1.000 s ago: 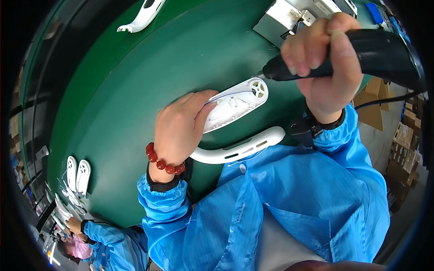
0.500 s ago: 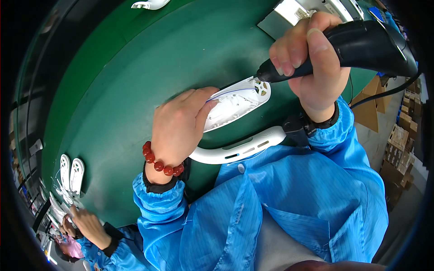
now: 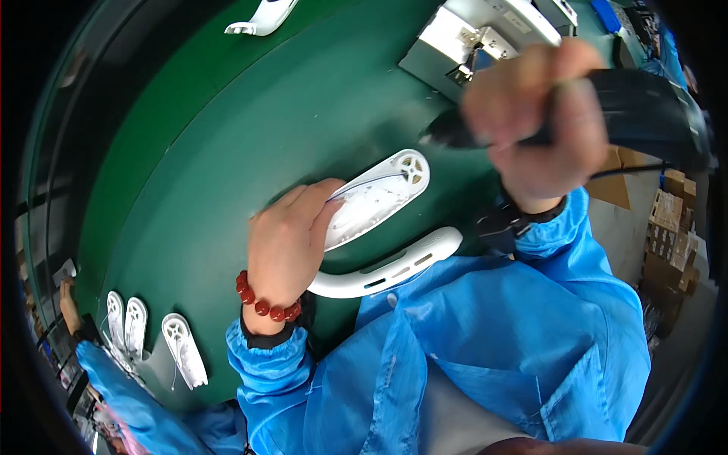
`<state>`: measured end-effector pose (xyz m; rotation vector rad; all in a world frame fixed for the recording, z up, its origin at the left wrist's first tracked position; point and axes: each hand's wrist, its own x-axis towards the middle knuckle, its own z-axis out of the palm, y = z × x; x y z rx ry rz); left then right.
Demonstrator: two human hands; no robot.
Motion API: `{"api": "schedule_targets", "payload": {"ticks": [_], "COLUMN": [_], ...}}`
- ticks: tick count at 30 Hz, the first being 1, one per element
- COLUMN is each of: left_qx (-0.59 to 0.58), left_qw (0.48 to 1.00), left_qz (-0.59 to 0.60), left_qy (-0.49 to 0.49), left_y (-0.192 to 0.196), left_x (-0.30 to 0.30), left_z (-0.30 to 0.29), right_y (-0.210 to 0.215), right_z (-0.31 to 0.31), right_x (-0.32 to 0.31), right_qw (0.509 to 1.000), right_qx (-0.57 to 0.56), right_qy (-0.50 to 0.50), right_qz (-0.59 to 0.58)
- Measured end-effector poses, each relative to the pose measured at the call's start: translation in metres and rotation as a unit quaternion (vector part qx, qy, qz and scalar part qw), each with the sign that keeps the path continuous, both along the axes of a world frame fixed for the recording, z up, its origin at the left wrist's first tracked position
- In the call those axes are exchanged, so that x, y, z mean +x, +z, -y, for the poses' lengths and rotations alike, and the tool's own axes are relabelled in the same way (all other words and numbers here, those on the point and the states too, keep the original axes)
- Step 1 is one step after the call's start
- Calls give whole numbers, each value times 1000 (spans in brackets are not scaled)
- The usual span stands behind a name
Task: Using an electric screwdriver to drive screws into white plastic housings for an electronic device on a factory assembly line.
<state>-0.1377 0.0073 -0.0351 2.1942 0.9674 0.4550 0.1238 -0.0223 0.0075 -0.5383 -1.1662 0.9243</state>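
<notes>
My left hand (image 3: pixel 288 235), with red beads at the wrist, grips the near-left end of a long white plastic shell (image 3: pixel 368 203) on the green table. The shell lies open side up; a thin wire runs inside to a round spoked part at its far end. My right hand (image 3: pixel 535 125), blurred by motion, is closed around a black electric screwdriver (image 3: pixel 644 114). The driver's tip is just right of the shell's round end, apart from it. Closer to my body lies a curved white plastic handle-like part (image 3: pixel 390 273), touched by neither hand.
A metal box with a mechanism on it (image 3: pixel 447 45) stands at the far right. Several white shells (image 3: pixel 182 349) lie at lower left, beside a co-worker's blue sleeve (image 3: pixel 125 390). Another white part (image 3: pixel 265 17) is at the far edge. Cardboard boxes (image 3: pixel 667 227) stand off the table.
The screwdriver tip has come away from the shell's round end, towards the right. My left hand still holds the shell. At lower left, another white shell shows and the co-worker's arm has moved.
</notes>
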Motion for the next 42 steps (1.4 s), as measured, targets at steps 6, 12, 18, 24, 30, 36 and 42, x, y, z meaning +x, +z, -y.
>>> {"api": "schedule_targets", "payload": {"ticks": [6, 12, 18, 24, 30, 36, 42], "left_qx": [-20, -10, -24, -23, 12, 2, 11], "left_qw": [1000, 1000, 1000, 1000, 1000, 1000, 1000], "left_qz": [-15, 14, 5, -6, 14, 16, 21], "left_qy": [-5, 0, 1, 2, -4, 1, 3], "left_y": [4, 2, 6, 4, 0, -1, -5], "left_x": [5, 7, 7, 2, 1, 0, 0], "left_z": [0, -1, 1, 0, 0, 1, 1], "right_y": [42, 28, 35, 36, 12, 12, -2], "right_z": [-15, -21, -21, -19, 10, 26, 17], "right_x": [51, 52, 44, 28, 17, -46, -46], "right_qw": [970, 951, 958, 959, 993, 997, 996], "right_qx": [-9, 5, -7, -20, -49, -25, -24], "right_qy": [-242, -298, -276, -274, -109, 9, 20], "right_qz": [19, 82, 79, 65, 11, 66, 78]}}
